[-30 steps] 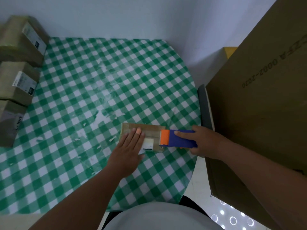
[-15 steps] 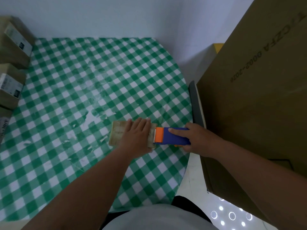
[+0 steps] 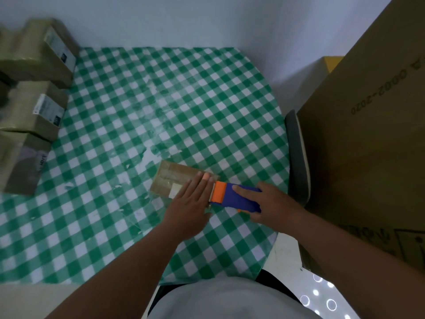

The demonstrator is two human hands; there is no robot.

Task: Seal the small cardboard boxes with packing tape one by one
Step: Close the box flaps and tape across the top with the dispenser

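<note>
A small box [image 3: 177, 183] is lain flat on the checked table [image 3: 142, 107], near its right edge. It is pressed down by the left hand [image 3: 190, 203], fingers straight. At the box's right end, a tape dispenser [image 3: 234, 198] is gripped by the right hand [image 3: 273, 204]. Three boxes [image 3: 34, 109] are stacked well left of it.

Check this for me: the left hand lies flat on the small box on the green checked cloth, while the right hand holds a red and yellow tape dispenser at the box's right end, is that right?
Not quite. The head view shows the tape dispenser is blue and orange, not red and yellow. The rest holds: the left hand lies flat on the small box on the green checked cloth, and the right hand holds the dispenser at the box's right end.
</note>
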